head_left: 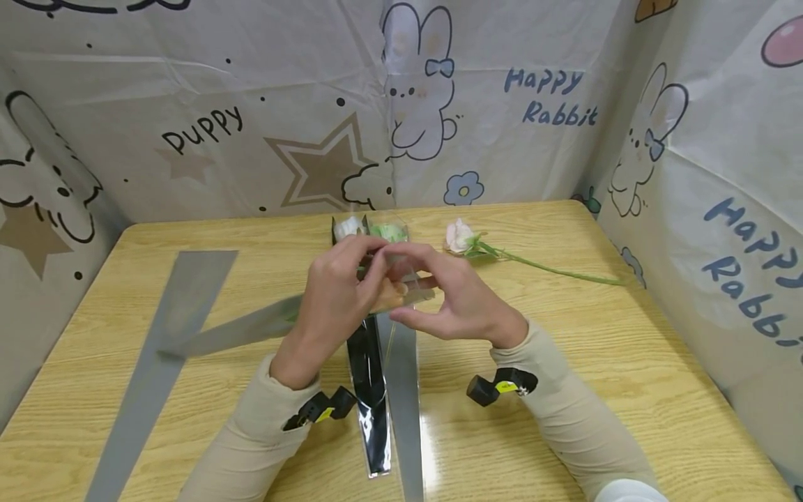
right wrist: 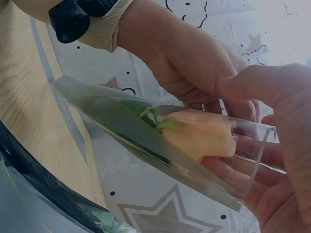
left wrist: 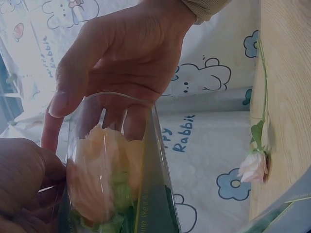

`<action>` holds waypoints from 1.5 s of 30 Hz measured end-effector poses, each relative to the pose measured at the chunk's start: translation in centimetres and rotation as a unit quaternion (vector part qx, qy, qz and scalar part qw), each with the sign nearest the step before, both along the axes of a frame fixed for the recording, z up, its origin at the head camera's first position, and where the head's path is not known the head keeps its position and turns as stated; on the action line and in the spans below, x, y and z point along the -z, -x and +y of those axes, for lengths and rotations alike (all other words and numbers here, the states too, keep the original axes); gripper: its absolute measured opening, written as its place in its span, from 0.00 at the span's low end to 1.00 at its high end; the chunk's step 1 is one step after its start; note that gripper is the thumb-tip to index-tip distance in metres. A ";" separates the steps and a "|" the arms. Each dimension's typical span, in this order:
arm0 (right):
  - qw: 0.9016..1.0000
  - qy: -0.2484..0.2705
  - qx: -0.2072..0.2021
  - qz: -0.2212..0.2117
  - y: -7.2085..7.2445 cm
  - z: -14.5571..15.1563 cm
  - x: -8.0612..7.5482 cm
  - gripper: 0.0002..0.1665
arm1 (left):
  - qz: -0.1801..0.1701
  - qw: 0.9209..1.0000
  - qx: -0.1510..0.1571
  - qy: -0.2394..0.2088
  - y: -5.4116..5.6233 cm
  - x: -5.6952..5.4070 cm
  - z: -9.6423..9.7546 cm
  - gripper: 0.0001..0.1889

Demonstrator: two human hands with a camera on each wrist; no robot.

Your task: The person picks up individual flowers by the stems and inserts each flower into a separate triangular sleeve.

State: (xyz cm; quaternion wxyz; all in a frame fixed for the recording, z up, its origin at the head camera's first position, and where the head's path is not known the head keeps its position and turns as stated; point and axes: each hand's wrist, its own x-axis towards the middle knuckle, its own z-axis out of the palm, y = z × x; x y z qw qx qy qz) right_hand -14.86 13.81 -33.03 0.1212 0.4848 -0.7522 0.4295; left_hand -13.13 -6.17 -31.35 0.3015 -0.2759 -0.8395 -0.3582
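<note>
A clear sleeve (right wrist: 252,167) with a grey-green back holds a peach rose (left wrist: 104,170), lying nearly sideways above the table. My left hand (head_left: 341,286) grips this sleeve beside the bloom; in the left wrist view part of that hand is cut off. At the sleeve's mouth, my right hand (head_left: 454,293) has its fingers curved round the plastic, some visible through it. My right thumb stands apart from the right fingertips. The sleeve's narrow tail (head_left: 238,331) points left over the table. The lower stem is hidden.
On the table lie a black sleeve (head_left: 368,390) with a white flower (head_left: 348,227) and a grey sleeve (head_left: 404,404) with a green flower (head_left: 387,231). At the left is a flat grey sleeve (head_left: 153,362). A pale pink rose (head_left: 460,237) lies at the back right.
</note>
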 end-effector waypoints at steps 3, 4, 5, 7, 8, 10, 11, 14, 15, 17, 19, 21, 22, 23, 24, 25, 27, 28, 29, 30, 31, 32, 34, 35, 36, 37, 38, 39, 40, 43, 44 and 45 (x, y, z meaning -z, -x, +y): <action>1.000 -0.002 0.005 0.009 0.0 -0.1 0.1 0.45 | -0.003 1.000 0.000 -0.001 0.0 0.0 0.0 0.07; 1.000 -0.002 0.007 0.010 0.0 -0.1 0.1 0.44 | -0.003 1.000 0.000 -0.001 0.0 0.0 0.0 0.07; 1.000 -0.002 0.009 0.010 0.1 -0.2 0.1 0.44 | -0.003 1.000 0.000 -0.001 0.0 0.1 0.0 0.07; 1.000 -0.004 0.012 0.008 0.1 -0.1 0.2 0.43 | -0.001 1.000 0.000 -0.002 0.1 0.1 -0.1 0.07; 1.000 -0.004 0.016 0.009 0.0 -0.1 0.2 0.42 | 0.000 1.000 0.001 -0.004 0.1 0.1 -0.1 0.07; 0.999 -0.005 0.031 0.020 0.0 0.0 0.2 0.42 | 0.001 1.000 0.000 -0.010 0.2 0.2 -0.2 0.07; 0.999 -0.004 0.039 0.026 0.1 0.1 0.1 0.42 | 0.002 1.000 -0.002 -0.013 0.2 0.2 -0.2 0.07; 0.997 0.006 0.063 0.047 0.2 0.4 0.0 0.43 | 0.004 1.000 -0.011 -0.022 0.2 0.0 -0.3 0.07; 0.996 0.011 0.071 0.055 0.3 0.5 0.0 0.43 | 0.004 1.000 -0.014 -0.024 0.2 0.0 -0.3 0.07; 0.995 0.022 0.081 0.059 0.4 0.7 -0.1 0.45 | 0.003 1.000 -0.018 -0.025 0.1 -0.2 -0.4 0.07; 0.994 0.027 0.093 0.053 0.4 0.7 -0.2 0.47 | 0.000 1.000 -0.017 -0.025 0.0 -0.3 -0.4 0.07; 0.994 0.025 0.106 0.030 0.5 0.7 -0.2 0.52 | -0.001 1.000 -0.016 -0.025 0.0 -0.3 -0.5 0.07; 0.994 0.022 0.110 0.012 0.5 0.7 -0.2 0.54 | -0.001 1.000 -0.016 -0.024 -0.1 -0.4 -0.5 0.07; 0.993 0.015 0.116 -0.004 0.5 0.7 -0.1 0.57 | -0.001 1.000 -0.016 -0.025 -0.1 -0.4 -0.4 0.07; 0.992 0.008 0.122 -0.018 0.5 0.7 -0.1 0.59 | 0.000 1.000 -0.015 -0.024 -0.1 -0.4 -0.4 0.07; 0.991 0.001 0.127 -0.032 0.6 0.6 0.0 0.61 | 0.000 1.000 -0.015 -0.024 -0.1 -0.4 -0.4 0.07; 0.990 -0.013 0.135 -0.047 0.7 0.6 0.1 0.62 | 0.000 1.000 -0.015 -0.025 -0.2 -0.5 -0.4 0.07; 0.989 -0.017 0.137 -0.051 0.7 0.6 0.1 0.62 | 0.000 1.000 -0.015 -0.025 -0.2 -0.5 -0.4 0.07; 0.989 -0.018 0.139 -0.055 0.8 0.6 0.2 0.63 | 0.000 1.000 -0.013 -0.027 -0.2 -0.5 -0.4 0.07; 0.989 -0.015 0.138 -0.060 0.8 0.6 0.2 0.63 | 0.001 1.000 -0.011 -0.028 -0.3 -0.5 -0.3 0.06; 0.989 -0.011 0.133 -0.069 0.8 0.5 0.3 0.63 | 0.002 0.999 -0.008 -0.031 -0.3 -0.6 -0.3 0.06; 0.989 -0.005 0.126 -0.078 0.8 0.4 0.4 0.63 | 0.003 0.999 -0.004 -0.032 -0.4 -0.6 -0.3 0.06; 0.989 0.009 0.109 -0.099 0.7 0.2 0.5 0.63 | 0.008 0.999 0.005 -0.036 -0.4 -0.6 -0.1 0.06; 0.989 0.015 0.099 -0.109 0.6 0.1 0.6 0.63 | 0.011 0.999 0.009 -0.036 -0.5 -0.6 -0.1 0.06; 0.989 0.020 0.089 -0.117 0.6 0.0 0.6 0.62 | 0.015 0.999 0.012 -0.036 -0.5 -0.6 0.0 0.06; 0.989 0.024 0.080 -0.124 0.5 -0.1 0.7 0.61 | 0.018 0.999 0.014 -0.035 -0.5 -0.6 0.0 0.06; 0.989 0.026 0.076 -0.127 0.5 -0.2 0.8 0.61 | 0.020 0.999 0.016 -0.035 -0.5 -0.6 0.1 0.05; 0.989 0.027 0.074 -0.129 0.5 -0.2 0.8 0.61 | 0.021 0.999 0.017 -0.034 -0.5 -0.6 0.1 0.05; 0.989 0.029 0.073 -0.129 0.4 -0.2 0.8 0.60 | 0.021 0.999 0.018 -0.035 -0.5 -0.5 0.2 0.05; 0.988 0.034 0.070 -0.131 0.5 -0.1 0.9 0.60 | 0.016 0.999 0.023 -0.034 -0.5 -0.4 0.2 0.06; 0.988 0.036 0.071 -0.131 0.5 -0.1 0.9 0.60 | 0.013 0.999 0.025 -0.036 -0.5 -0.4 0.2 0.06; 0.988 0.039 0.068 -0.133 0.6 -0.1 0.9 0.60 | 0.010 0.999 0.026 -0.036 -0.5 -0.4 0.2 0.06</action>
